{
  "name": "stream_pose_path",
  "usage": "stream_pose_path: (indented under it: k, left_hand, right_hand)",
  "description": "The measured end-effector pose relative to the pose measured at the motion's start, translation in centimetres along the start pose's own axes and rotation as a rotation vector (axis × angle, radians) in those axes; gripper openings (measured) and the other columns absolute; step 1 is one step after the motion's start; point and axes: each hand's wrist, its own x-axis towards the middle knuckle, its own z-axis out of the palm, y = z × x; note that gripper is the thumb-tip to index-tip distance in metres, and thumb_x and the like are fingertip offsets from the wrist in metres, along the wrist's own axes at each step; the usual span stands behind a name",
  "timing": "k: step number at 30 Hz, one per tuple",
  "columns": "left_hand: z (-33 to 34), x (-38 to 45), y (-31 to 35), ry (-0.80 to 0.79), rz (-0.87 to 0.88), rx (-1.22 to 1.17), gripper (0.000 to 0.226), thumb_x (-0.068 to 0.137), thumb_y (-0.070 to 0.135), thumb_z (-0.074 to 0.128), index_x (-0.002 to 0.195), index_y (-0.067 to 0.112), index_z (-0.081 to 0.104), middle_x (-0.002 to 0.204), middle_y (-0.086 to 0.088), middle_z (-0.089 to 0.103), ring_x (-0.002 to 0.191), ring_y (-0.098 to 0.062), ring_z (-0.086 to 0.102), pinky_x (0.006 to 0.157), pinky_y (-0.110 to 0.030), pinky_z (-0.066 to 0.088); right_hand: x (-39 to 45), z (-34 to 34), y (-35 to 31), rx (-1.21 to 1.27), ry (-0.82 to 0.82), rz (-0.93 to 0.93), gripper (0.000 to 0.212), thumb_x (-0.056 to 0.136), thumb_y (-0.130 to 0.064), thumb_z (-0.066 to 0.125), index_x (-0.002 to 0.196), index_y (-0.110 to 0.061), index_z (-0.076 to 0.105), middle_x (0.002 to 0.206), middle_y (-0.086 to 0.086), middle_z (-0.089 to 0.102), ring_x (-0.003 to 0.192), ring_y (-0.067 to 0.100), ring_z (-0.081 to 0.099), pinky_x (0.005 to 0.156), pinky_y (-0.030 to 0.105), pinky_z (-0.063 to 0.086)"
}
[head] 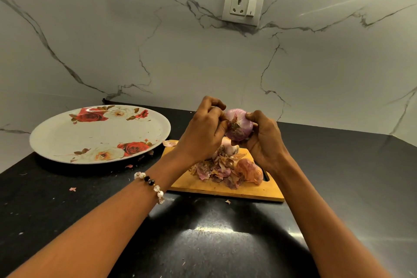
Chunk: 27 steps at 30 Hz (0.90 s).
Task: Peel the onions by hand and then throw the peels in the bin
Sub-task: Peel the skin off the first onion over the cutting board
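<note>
A purple onion is held in the air above a wooden cutting board. My right hand grips it from the right and below. My left hand is at its left side, fingers curled, pinching at the skin near the root end. A heap of onion peels lies on the board under my hands. An orange-pink unpeeled onion rests at the heap's right side. Another pale onion shows partly behind my hands.
A large white plate with a rose pattern sits on the black counter to the left of the board. Small peel scraps lie scattered on the counter. A marble wall with a socket stands behind.
</note>
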Motion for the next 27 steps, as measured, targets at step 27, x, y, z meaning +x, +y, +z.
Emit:
stream_pose_path:
  k: [27]
  left_hand:
    - [-0.7, -0.6, 0.5, 0.066, 0.212, 0.192, 0.021, 0.07, 0.003, 0.081, 0.089, -0.001, 0.073, 0.084, -0.015, 0.068, 0.073, -0.028, 0.066, 0.064, -0.035, 0.059]
  right_hand:
    - [-0.3, 0.5, 0.1, -0.102, -0.03, -0.054, 0.022, 0.099, -0.012, 0.047, 0.09, -0.001, 0.064, 0.085, 0.012, 0.068, 0.072, 0.024, 0.069, 0.06, 0.035, 0.06]
